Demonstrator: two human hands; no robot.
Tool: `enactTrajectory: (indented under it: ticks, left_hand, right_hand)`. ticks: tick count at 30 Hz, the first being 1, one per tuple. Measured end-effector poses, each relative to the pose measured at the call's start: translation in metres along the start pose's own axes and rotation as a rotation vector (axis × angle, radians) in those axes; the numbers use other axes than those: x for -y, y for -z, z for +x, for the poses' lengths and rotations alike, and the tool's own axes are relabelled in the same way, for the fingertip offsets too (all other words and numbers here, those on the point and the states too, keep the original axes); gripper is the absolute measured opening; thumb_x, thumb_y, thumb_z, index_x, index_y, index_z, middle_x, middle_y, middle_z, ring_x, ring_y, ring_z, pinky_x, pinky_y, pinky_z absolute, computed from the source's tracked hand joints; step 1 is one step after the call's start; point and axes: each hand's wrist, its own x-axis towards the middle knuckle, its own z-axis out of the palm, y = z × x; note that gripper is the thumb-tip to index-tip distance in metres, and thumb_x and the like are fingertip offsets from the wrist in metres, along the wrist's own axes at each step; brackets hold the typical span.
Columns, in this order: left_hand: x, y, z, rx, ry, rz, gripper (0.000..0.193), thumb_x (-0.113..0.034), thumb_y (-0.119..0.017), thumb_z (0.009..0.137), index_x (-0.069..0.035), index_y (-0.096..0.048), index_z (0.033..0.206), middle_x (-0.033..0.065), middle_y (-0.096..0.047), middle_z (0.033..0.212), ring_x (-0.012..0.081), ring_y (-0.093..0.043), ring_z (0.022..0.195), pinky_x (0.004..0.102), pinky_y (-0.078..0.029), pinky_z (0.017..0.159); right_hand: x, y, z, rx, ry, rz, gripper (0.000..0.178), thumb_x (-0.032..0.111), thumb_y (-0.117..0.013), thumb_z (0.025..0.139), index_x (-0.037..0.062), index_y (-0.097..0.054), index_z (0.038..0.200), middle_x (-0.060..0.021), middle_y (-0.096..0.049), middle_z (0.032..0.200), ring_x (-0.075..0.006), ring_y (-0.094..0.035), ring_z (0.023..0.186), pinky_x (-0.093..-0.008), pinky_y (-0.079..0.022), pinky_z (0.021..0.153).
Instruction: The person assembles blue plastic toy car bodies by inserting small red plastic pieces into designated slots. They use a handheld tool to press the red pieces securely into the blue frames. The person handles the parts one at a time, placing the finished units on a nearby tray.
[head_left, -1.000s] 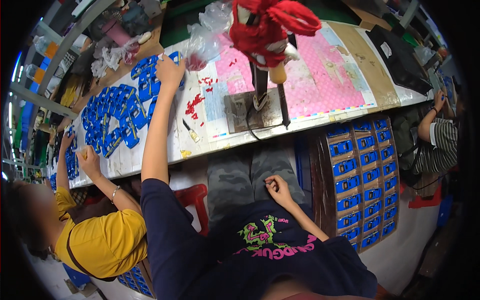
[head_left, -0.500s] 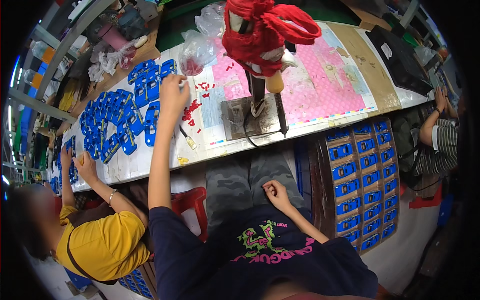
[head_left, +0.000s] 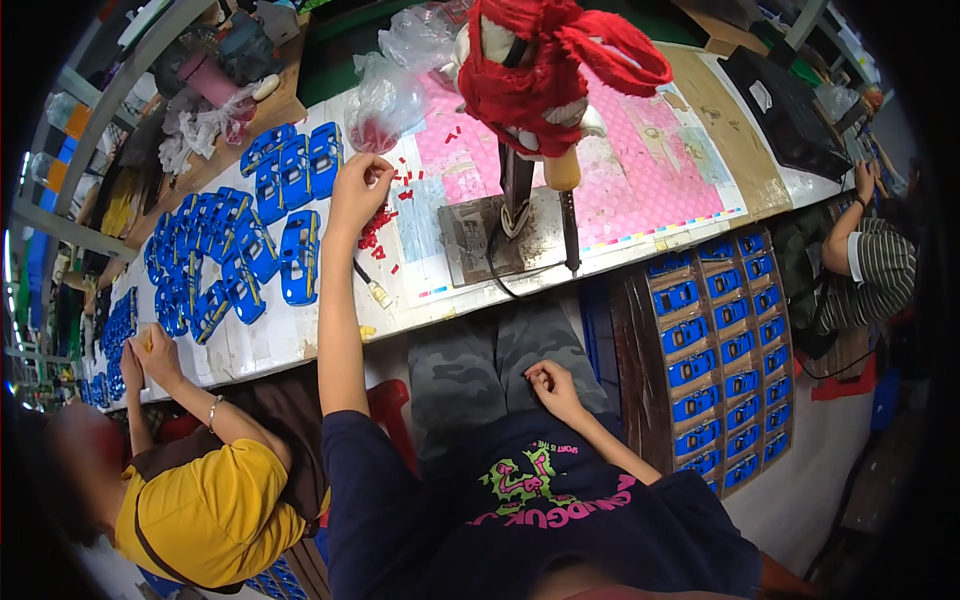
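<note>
My left hand (head_left: pixel 358 192) reaches over the white table, thumb and fingertips pinched beside small red pieces (head_left: pixel 372 240). Whether something tiny is in the pinch, I cannot make out. Just left of that wrist lies a blue toy car (head_left: pixel 299 258), with more blue toy cars (head_left: pixel 240 240) crowded further left. My right hand (head_left: pixel 553 390) rests on my camouflage-trousered thigh, fingers curled in; their inner side is hidden.
A metal-based stand (head_left: pixel 490 240) carries a red-cloth-wrapped head (head_left: pixel 525 80) and a wooden-handled tool (head_left: pixel 563 172). A cable connector (head_left: pixel 378 291) lies near the table edge. Trays of blue cars (head_left: pixel 725 350) stand at right. A yellow-shirted co-worker (head_left: pixel 205 490) works at left, another person (head_left: pixel 870 260) far right.
My left hand has moved from beside the blue cars rightward, toward the red pieces, and its fingers now pinch. My right hand stays put. The whole view has shifted slightly.
</note>
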Motion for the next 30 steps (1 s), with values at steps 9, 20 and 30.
enactTrajectory:
  ticks: [9,20,30]
  left_hand:
    - [-0.005,-0.003,-0.008,-0.077,-0.014,-0.05,0.008,-0.006,-0.055,0.071,0.001,-0.053,0.074,0.0097,-0.054,0.067,0.0176,-0.049,0.059,0.0266,-0.04,0.057]
    - [-0.009,-0.004,-0.007,-0.112,-0.085,0.014,0.006,-0.004,-0.055,0.07,0.0,-0.054,0.074,0.0097,-0.052,0.068,0.0193,-0.049,0.061,0.028,-0.04,0.058]
    - [-0.006,0.0,-0.011,-0.123,-0.078,0.054,0.008,-0.007,-0.054,0.071,0.0,-0.053,0.074,0.0105,-0.052,0.07,0.022,-0.05,0.063,0.0304,-0.04,0.06]
  right_hand:
    - [0.009,-0.003,-0.001,0.035,0.01,-0.078,0.01,-0.001,-0.05,0.07,-0.0003,-0.056,0.078,-0.0046,-0.05,0.065,-0.0076,-0.043,0.05,-0.0201,-0.034,0.047]
    - [0.094,-0.112,-0.074,1.464,0.505,0.185,0.017,0.018,-0.053,0.068,0.0012,-0.054,0.064,-0.016,-0.054,0.064,-0.032,-0.052,0.067,-0.0384,-0.041,0.061]
    - [0.095,-0.091,-0.068,1.267,0.887,-0.168,0.019,0.02,-0.049,0.068,0.0068,-0.057,0.079,-0.0049,-0.057,0.073,-0.0237,-0.044,0.095,-0.036,-0.029,0.088]
